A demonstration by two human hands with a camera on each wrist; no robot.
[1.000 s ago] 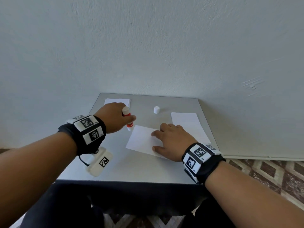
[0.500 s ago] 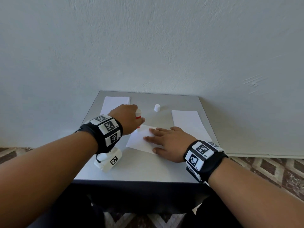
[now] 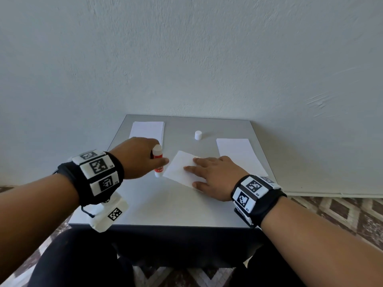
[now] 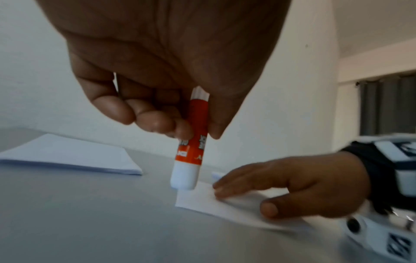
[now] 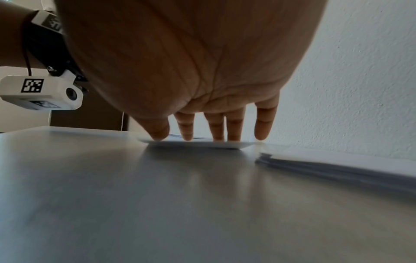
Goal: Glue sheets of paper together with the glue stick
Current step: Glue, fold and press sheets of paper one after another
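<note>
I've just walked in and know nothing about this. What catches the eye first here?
The red and white glue stick, gripped by the left hand, stands tip-down at the left corner of a white sheet in the middle of the grey table. The right hand lies flat on that sheet. A small white cap stands alone near the back, between two paper stacks.

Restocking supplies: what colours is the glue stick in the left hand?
The glue stick has a red-orange body and white ends, clearest in the left wrist view.
</note>
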